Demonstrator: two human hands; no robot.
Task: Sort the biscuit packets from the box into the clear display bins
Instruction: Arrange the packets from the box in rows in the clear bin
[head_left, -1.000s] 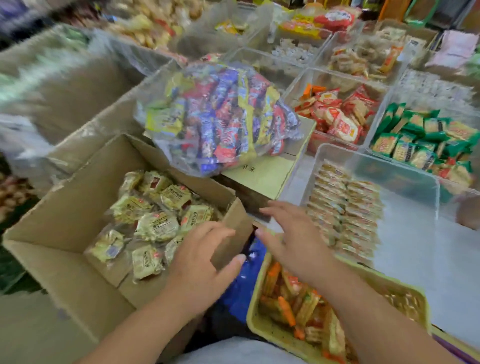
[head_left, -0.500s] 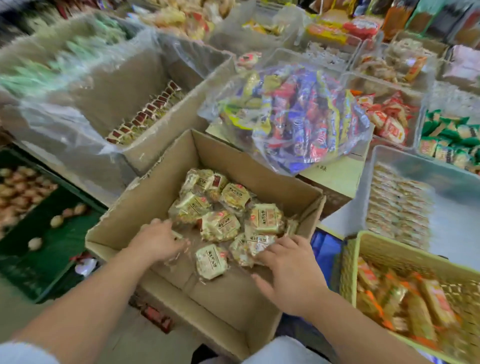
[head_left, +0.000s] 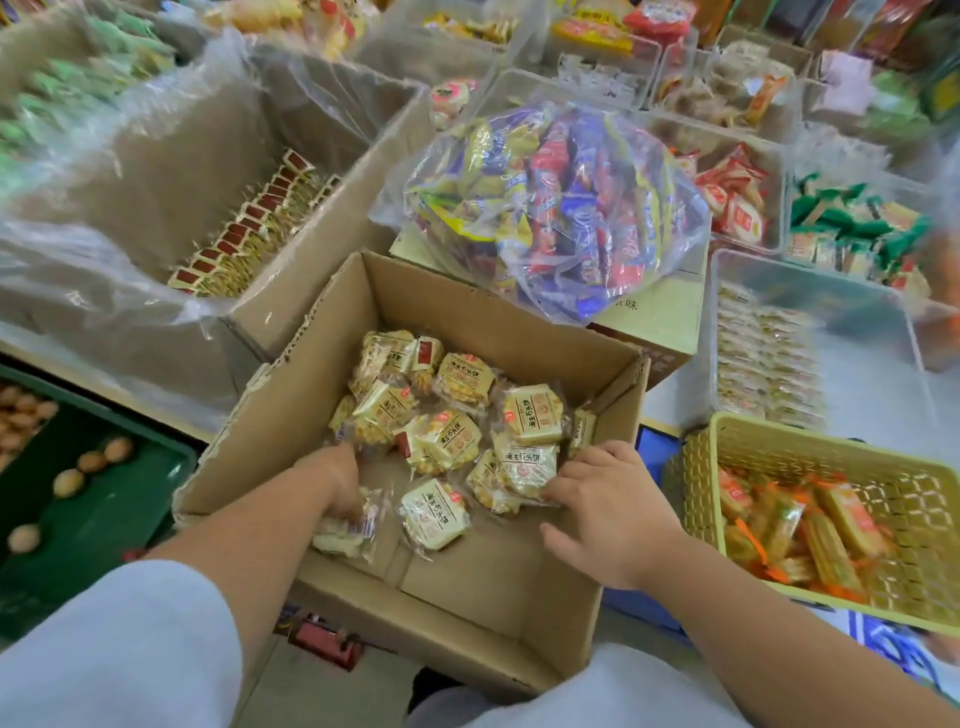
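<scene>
An open cardboard box (head_left: 498, 312) stands in front of me with several cream-yellow biscuit packets (head_left: 447, 436) loose on its bottom. My left hand (head_left: 337, 483) reaches down into the box's near left corner, its fingers curled round one biscuit packet (head_left: 345, 535). My right hand (head_left: 608, 509) is inside the box on the right, its fingertips touching the edge of a packet (head_left: 524, 467) and its thumb spread. To the right, a clear display bin (head_left: 810, 291) holds neat rows of pale packets (head_left: 763, 358).
A big clear bag of colourful snacks (head_left: 561, 208) lies on a carton behind the box. At right is a yellow basket (head_left: 779, 441) of orange packets. A plastic-lined carton (head_left: 249, 228) and a green crate (head_left: 104, 493) are at left. More clear bins (head_left: 737, 197) line the back.
Both hands have moved from above the box's edge down into the box. The left hand has closed round a packet, and the right hand has reached the packets.
</scene>
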